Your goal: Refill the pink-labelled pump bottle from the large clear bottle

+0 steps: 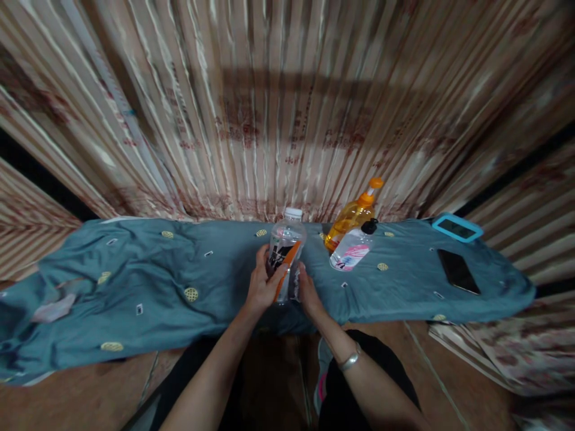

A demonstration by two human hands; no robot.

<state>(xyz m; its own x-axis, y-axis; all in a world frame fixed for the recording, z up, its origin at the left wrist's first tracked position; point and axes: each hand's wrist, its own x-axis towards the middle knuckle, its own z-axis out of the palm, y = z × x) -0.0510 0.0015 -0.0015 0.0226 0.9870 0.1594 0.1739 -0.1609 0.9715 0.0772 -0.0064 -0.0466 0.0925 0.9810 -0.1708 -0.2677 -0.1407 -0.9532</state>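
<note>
A clear plastic bottle with a white cap stands in front of me, nearly upright, close to the cloth-covered surface. Around its left side wrap the fingers of my left hand, the thumb lying across the front. A black and orange label covers the bottle's middle. My right hand is closed at the lower right of the bottle, its fingers pressed on a dark edge of the label. Whether that edge is loose from the bottle, I cannot tell.
Right of the bottle are an orange pump bottle and a clear pump bottle with a black top. Farther right lie a blue-framed object and a dark phone. A pleated curtain hangs behind the teal cloth.
</note>
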